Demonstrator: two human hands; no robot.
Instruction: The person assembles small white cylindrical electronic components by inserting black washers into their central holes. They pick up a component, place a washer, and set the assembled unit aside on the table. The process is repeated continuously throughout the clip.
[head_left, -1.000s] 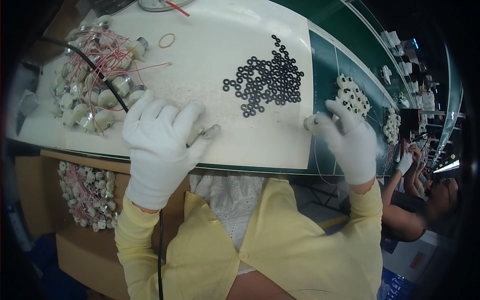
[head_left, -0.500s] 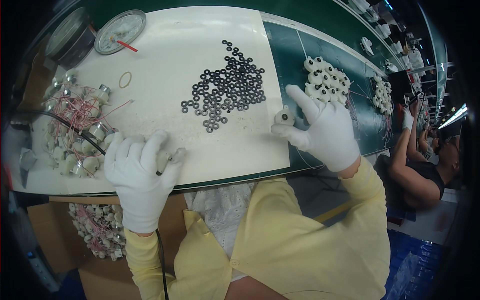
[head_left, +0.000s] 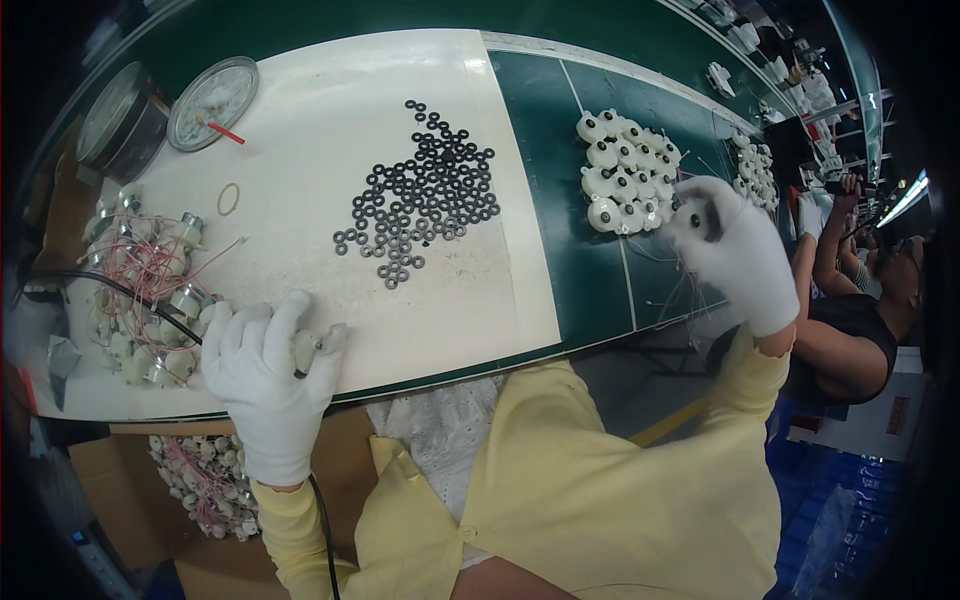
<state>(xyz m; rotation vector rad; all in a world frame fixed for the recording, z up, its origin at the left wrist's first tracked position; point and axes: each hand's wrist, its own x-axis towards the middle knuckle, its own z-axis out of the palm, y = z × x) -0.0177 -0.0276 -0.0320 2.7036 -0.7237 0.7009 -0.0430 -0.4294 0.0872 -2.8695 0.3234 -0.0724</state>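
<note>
Two white-gloved hands work at once. The right hand (head_left: 735, 250) has its fingers curled closed around a small white round part (head_left: 702, 215), whose dark hub faces up toward the camera; its long axis cannot be told. Just left of that grip lies a cluster of like white parts (head_left: 625, 170) on the green belt (head_left: 580, 260). The left hand (head_left: 265, 375) rests half-curled on the white mat (head_left: 330, 130), fingers around a small metal tool (head_left: 325, 345) pointing up-right. Black rings (head_left: 425, 195) lie above it, wired motors (head_left: 150, 290) to its left.
</note>
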